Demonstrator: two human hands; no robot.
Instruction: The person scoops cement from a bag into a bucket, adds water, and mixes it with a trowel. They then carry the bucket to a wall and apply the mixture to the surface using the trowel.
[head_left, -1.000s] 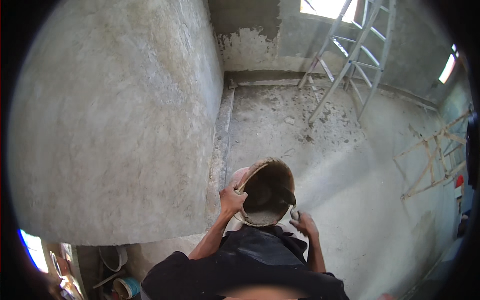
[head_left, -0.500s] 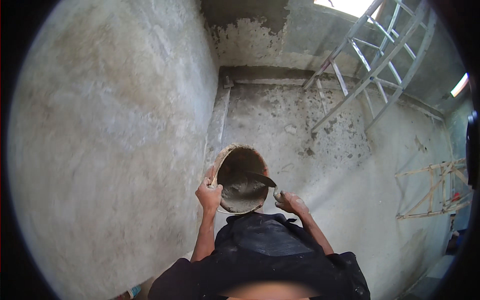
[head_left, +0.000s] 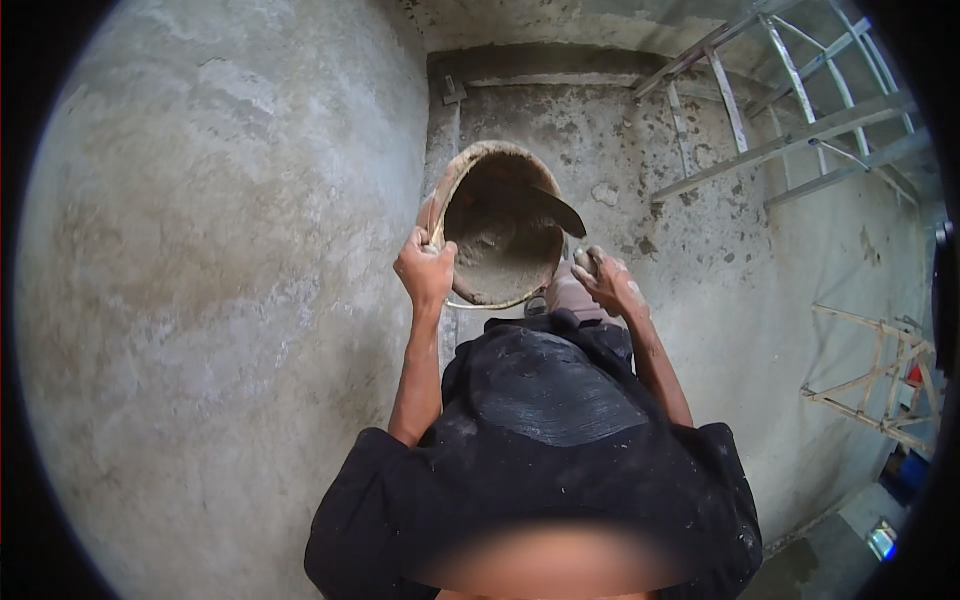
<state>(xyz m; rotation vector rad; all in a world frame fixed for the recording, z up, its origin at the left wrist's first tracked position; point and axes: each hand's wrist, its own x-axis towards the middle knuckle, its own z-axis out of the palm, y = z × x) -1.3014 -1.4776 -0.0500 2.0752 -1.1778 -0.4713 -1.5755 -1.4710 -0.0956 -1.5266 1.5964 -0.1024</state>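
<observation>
A mortar-caked bucket (head_left: pixel 456 172) is held tilted in front of me, its mouth facing up toward me. Wet grey mortar (head_left: pixel 505 272) lies inside along its lower wall. My left hand (head_left: pixel 427 270) is closed on the bucket's left rim, thumb over the edge. On the other side, my right hand (head_left: pixel 607 281) is wrapped round the handle of a trowel. The dark trowel blade (head_left: pixel 562 212) reaches over the right rim, its far part inside the bucket. Part of the handle is hidden by my fingers.
A rough plastered wall (head_left: pixel 230 280) rises close on my left. Ahead to the right stands a metal ladder (head_left: pixel 780 150) on the stained floor (head_left: pixel 720 310). A wooden frame stand (head_left: pixel 880 380) is at far right. A small T-shaped tool (head_left: pixel 454 92) lies near the far corner.
The view has shifted, so the bucket and both hands appear higher in the picture. The bucket looks more open toward me. Both hands keep their grips, and the trowel blade still reaches into it.
</observation>
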